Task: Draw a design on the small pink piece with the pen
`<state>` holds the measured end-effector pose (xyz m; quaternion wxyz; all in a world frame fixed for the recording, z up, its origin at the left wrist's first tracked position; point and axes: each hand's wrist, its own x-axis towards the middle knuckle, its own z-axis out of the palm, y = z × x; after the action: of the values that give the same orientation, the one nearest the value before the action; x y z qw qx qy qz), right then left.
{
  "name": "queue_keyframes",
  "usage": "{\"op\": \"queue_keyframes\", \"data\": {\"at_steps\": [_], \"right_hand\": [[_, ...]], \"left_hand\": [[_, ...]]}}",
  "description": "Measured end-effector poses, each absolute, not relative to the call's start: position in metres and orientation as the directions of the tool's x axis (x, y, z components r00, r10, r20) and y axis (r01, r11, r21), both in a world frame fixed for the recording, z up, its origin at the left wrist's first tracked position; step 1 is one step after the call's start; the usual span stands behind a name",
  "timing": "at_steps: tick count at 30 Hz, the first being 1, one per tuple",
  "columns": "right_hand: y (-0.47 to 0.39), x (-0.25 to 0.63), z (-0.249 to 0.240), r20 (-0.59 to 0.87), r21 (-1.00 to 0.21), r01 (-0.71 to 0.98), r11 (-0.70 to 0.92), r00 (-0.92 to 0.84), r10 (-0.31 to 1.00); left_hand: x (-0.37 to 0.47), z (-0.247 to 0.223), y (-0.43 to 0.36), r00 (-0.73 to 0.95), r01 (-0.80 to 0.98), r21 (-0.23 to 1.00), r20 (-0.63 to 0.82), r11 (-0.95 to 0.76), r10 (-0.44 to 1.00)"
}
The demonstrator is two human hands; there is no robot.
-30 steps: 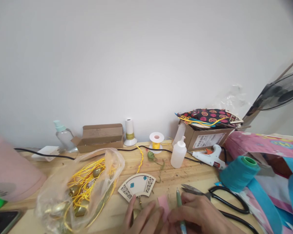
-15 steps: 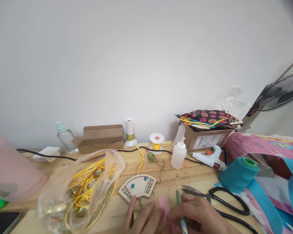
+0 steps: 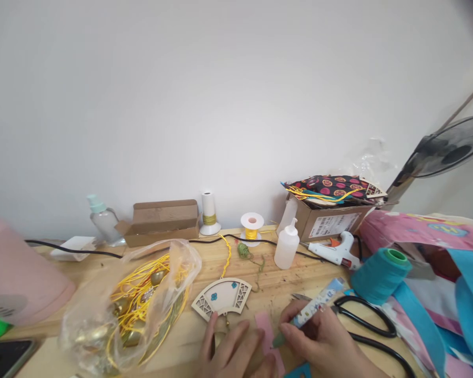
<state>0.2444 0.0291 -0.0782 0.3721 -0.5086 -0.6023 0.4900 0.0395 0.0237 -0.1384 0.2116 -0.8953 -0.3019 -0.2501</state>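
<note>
Near the front of the wooden table (image 3: 281, 289), the right hand (image 3: 327, 344) is closed around 1 patterned pen (image 3: 318, 305), its upper end leaning away to the right and its green tip directed down to the left. Directly left of that grip, under the tip, lies the pink strip (image 3: 264, 324); whether the tip touches it cannot be confirmed. The left hand (image 3: 232, 349), farther left of the grip, is spread with fingers apart and nothing seen clasped; its fingertips lie at the strip's left edge and appear to steady it. The space beneath its palm is hidden. Step in hand, as assessed: marking or writing on the strip. The next move is judged to call for light, controlled pen pressure, the strip kept flat and the left fingers clear of the point. Beyond the left fingers lies the fan-shaped ornament (image 3: 224, 295) bearing 2 blue flowers, its lower edge just beside 1 fingertip. Just below the pen grip, a blue piece (image 3: 299, 370) is partly cut off by the frame. Immediately right of the grip lie the black-handled scissors (image 3: 380, 346), blades largely obscured; brushing against them is considered a minor risk. Beyond the grip, the white bottle (image 3: 286, 250) stands upright, well apart from the pen.
</note>
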Motion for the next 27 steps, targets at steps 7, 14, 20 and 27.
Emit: {"op": "queue_keyframes", "data": {"at_steps": [7,14,20,27], "right_hand": [[0.0338,0.2461,-0.0875,0.011,-0.920,0.377,0.106,-0.245,0.969],[0.0335,0.2466,-0.0853,0.048,-0.902,0.402,0.157,-0.268,0.962],[0.0334,0.2448,-0.0800,0.055,-0.892,0.416,0.177,-0.289,0.956],[0.0330,0.2449,-0.0823,0.081,-0.863,0.460,0.208,-0.281,0.956]], "left_hand": [[0.0423,-0.1315,0.0246,0.666,0.648,-0.223,0.629,-0.729,0.400],[0.0427,-0.1343,0.0244,0.666,0.655,-0.226,0.624,-0.721,0.409],[0.0432,-0.1338,0.0237,0.672,0.654,-0.234,0.618,-0.720,0.409],[0.0429,-0.1323,0.0226,0.671,0.660,-0.228,0.607,-0.716,0.426]]}}
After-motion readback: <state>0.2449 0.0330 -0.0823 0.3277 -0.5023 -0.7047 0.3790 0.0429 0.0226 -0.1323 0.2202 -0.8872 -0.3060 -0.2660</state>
